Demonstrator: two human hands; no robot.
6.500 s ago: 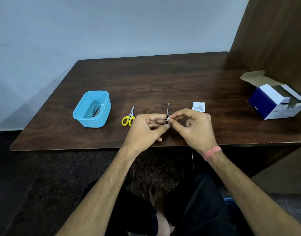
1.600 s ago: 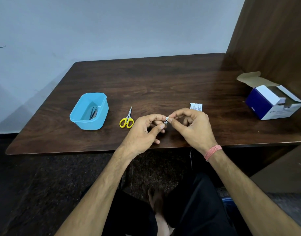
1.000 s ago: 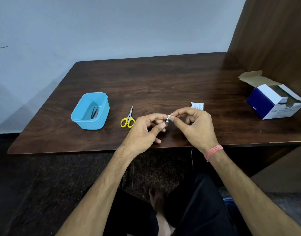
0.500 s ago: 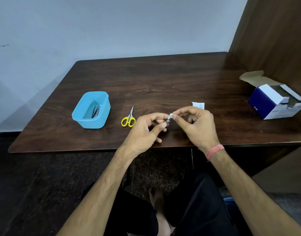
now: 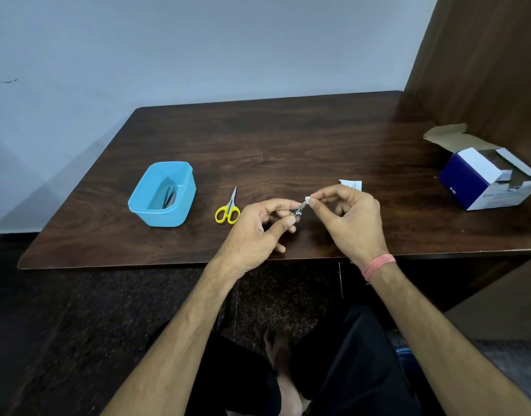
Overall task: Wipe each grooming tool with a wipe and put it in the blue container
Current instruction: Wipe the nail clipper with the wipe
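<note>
Far left on the worktop [image 5: 288, 139] sits your blue container [image 5: 162, 194] with dark tools [image 5: 170, 197] inside, then yellow scissors [image 5: 228, 207] just beside it. Your left hand [image 5: 255, 232] pinches a small metal tool [image 5: 297, 211] above the front edge, and your right hand [image 5: 352, 220] pinches a white wipe [image 5: 308, 201] against its tip. Behind lies a wrapper [image 5: 351, 184], with an open box [image 5: 486, 177] far right.
</note>
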